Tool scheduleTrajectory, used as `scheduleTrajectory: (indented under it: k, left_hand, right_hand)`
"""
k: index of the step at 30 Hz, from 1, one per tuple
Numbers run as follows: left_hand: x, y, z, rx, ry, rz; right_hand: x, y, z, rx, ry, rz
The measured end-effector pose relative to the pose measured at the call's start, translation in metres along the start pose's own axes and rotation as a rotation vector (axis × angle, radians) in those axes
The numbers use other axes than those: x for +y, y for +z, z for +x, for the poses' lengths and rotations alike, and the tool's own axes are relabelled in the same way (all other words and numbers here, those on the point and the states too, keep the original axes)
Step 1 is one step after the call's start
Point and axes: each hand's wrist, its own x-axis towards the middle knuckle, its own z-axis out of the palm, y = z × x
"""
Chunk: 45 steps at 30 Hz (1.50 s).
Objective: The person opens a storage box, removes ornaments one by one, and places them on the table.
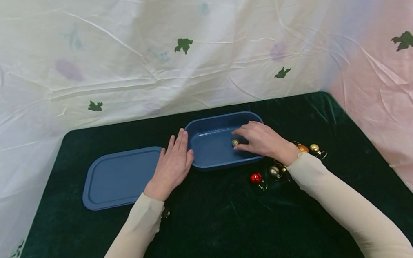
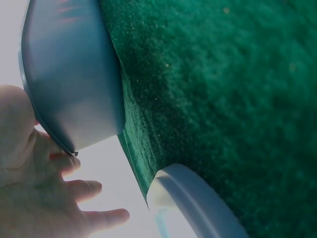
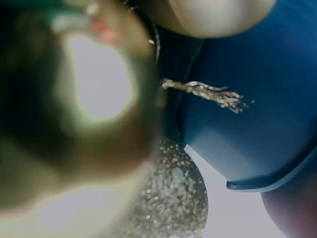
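Note:
My left hand [image 1: 170,165] rests against the left end of a blue rectangular box [image 1: 213,164], its fingers straight. In the left wrist view, the thumb lies at the rim of the box [image 2: 74,74], with the other fingers spread. My right hand [image 1: 260,138] reaches over the right side of the box, thumb and fingers apart. Between their tips, inside the box, is a small glittery gold ball ornament [image 1: 235,142]. A gap shows between the index fingertip and the ball.
Right of the box lie several ornaments: a red ball [image 1: 256,177], a silvery ball [image 1: 274,171], an orange one [image 1: 303,148] and a gold ball [image 1: 314,148]. A blue lid [image 1: 122,179] lies left on the green cloth [image 1: 215,234]. Blurred gold [image 3: 99,99] and glittery [image 3: 173,198] ornaments fill the right wrist view.

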Motion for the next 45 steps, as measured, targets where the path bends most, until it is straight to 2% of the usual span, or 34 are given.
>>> scheduleTrajectory:
  k: [16, 22, 30, 39, 45]
  left_hand:
    - [0.0, 0.0, -0.001, -0.019, -0.025, -0.004]
    - [0.0, 0.0, -0.001, -0.013, -0.014, -0.01]
    - [0.001, 0.0, 0.0, -0.015, -0.016, -0.008]
    - [0.002, 0.0, 0.0, -0.018, -0.023, -0.008]
    - [0.003, 0.0, -0.001, -0.011, -0.019, -0.007]
  right_hand:
    - [0.0, 0.003, 0.007, -0.08, 0.019, 0.066]
    - [-0.002, 0.001, 0.005, -0.09, 0.038, 0.094]
    - [-0.004, -0.008, -0.003, -0.017, 0.063, 0.127]
    - [-0.011, -0.021, -0.019, 0.122, 0.02, 0.134]
    - [-0.017, -0.03, -0.035, 0.183, 0.027, 0.153]
